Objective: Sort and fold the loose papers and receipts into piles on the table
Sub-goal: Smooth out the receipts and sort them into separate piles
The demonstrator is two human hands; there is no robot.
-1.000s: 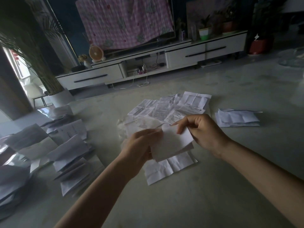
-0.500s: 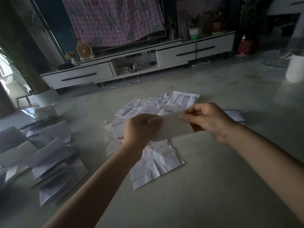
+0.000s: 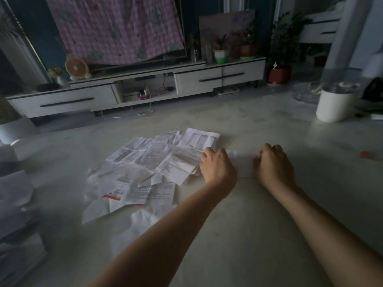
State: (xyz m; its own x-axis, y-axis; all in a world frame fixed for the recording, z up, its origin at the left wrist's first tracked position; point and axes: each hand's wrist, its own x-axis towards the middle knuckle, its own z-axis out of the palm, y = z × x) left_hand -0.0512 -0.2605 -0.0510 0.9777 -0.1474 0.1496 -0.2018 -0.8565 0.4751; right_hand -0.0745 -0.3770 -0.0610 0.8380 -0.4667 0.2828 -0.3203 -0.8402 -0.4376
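Observation:
A folded white paper (image 3: pixel 244 165) lies low on the pale table (image 3: pixel 259 214), right of centre, and looks blurred. My left hand (image 3: pixel 217 167) holds its left end with curled fingers. My right hand (image 3: pixel 274 164) holds its right end the same way, knuckles up. Whatever is under the paper is hidden. Left of my hands spreads a heap of loose, creased receipts and printed sheets (image 3: pixel 153 162). More crumpled sheets (image 3: pixel 136 222) lie nearer to me. Folded papers (image 3: pixel 14 195) are stacked at the table's left edge.
A white round container (image 3: pixel 335 106) stands at the table's far right, with a small red object (image 3: pixel 364 154) lying nearer. Beyond the table are a low white TV cabinet (image 3: pixel 62 102), a small fan (image 3: pixel 75 67) and potted plants (image 3: pixel 278 75).
Both hands have carried the folded paper from mid-air above the loose heap to the right and down onto the table. The view has swung right.

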